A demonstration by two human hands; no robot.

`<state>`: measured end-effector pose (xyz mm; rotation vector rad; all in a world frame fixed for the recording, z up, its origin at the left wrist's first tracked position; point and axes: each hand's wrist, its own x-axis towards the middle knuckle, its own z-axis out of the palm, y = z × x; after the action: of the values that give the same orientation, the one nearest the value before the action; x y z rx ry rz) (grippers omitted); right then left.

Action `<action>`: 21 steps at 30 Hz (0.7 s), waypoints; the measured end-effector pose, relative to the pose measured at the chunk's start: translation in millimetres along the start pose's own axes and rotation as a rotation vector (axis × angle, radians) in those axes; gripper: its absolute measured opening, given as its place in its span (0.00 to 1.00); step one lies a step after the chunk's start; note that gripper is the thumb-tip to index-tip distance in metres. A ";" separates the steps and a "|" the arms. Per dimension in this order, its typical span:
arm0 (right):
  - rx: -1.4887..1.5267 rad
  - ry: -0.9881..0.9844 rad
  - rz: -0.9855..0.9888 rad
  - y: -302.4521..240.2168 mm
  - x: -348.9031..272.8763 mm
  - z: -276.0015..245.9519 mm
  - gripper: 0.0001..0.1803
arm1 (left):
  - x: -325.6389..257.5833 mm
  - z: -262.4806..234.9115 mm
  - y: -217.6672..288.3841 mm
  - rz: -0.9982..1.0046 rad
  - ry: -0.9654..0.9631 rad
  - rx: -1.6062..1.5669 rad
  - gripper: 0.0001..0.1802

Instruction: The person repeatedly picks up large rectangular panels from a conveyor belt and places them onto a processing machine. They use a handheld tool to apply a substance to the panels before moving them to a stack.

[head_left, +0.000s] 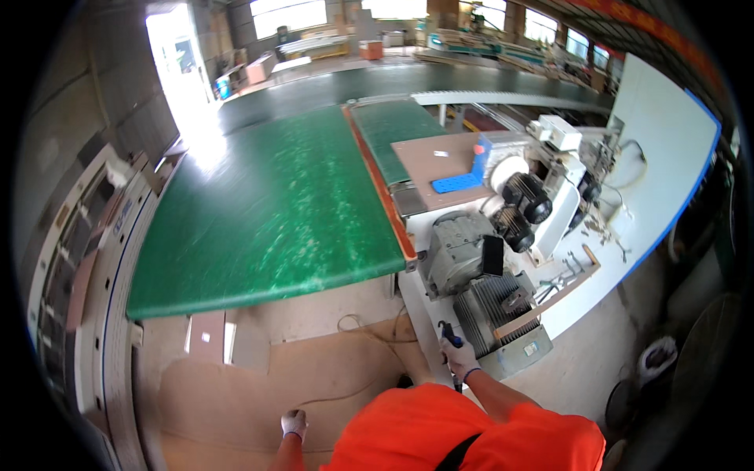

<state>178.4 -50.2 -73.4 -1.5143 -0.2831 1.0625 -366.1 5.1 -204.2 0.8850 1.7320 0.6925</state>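
In a white glove, my right hand (462, 359) is closed around a blue-and-black air blow gun (449, 336), beside a grey finned motor (496, 308) on the machine. The gun points upward, and part of it is covered by my fingers. Lower and to the left, my gloved left hand (294, 425) is closed above the brown floor sheet. A thin yellowish hose (345, 397) runs up to that hand; whether the fingers grip it I cannot tell. Ahead of both hands lies a wide green conveyor belt (271, 208) with pale dusty marks.
An orange rail (377, 184) edges the belt. On the machine sit a brown panel (430, 157), a blue bracket (459, 183), a black phone-like slab (492, 255) and several wrenches (561, 276). A long white machine (110, 298) stands left. Looped hose (369, 328) lies on the floor.
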 end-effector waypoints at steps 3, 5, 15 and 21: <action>-0.002 0.081 0.025 -23.8 12.1 -4.4 0.11 | 39.2 12.4 44.0 0.062 0.036 -0.075 0.07; 0.106 0.094 -0.043 -21.8 34.8 -9.9 0.13 | 57.1 45.0 92.9 0.194 0.013 -0.121 0.07; -1.024 0.064 -0.181 -175.6 96.2 99.3 0.32 | 84.1 268.5 437.8 1.129 -0.276 0.114 0.11; -0.999 0.165 -0.204 -216.5 173.4 169.8 0.32 | 172.0 344.4 529.8 1.236 -0.312 0.166 0.11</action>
<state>231.6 241.4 60.5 -2.3685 -0.9243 0.6240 50.7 458.3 18.8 2.0789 0.8191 1.0952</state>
